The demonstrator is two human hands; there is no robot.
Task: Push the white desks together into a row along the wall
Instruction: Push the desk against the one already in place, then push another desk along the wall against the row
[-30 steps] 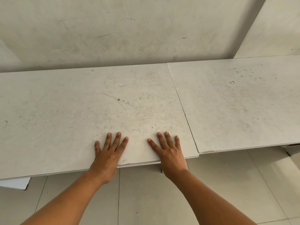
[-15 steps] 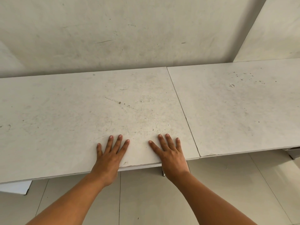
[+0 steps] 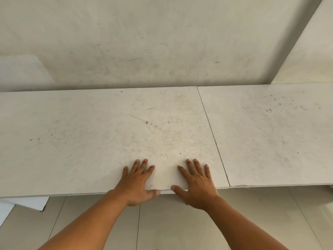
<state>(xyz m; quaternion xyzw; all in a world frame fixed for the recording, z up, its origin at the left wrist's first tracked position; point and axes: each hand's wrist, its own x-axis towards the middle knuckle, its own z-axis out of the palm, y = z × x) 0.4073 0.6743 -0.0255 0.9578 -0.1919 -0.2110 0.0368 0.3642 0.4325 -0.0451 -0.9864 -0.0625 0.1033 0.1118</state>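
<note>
Two white desks stand side by side against the wall. The left desk [image 3: 86, 138] fills the left and middle of the view, and the right desk [image 3: 273, 138] meets it along a thin seam. Their front edges are nearly level. My left hand [image 3: 137, 179] lies flat on the left desk near its front edge, fingers spread. My right hand [image 3: 196, 179] rests flat a little to the right, close to the seam. Both thumbs reach over the front edge. Neither hand holds anything.
A scuffed off-white wall [image 3: 144, 42] runs behind both desks and turns a corner at the upper right. Pale floor tiles [image 3: 162, 222] lie under my arms. A white desk foot [image 3: 27, 202] shows under the left desk's front edge.
The left desk has slid away from me toward the wall, so its front edge now nearly lines up with the right desk's. Both hands stayed flat on it, and my thumbs now show.
</note>
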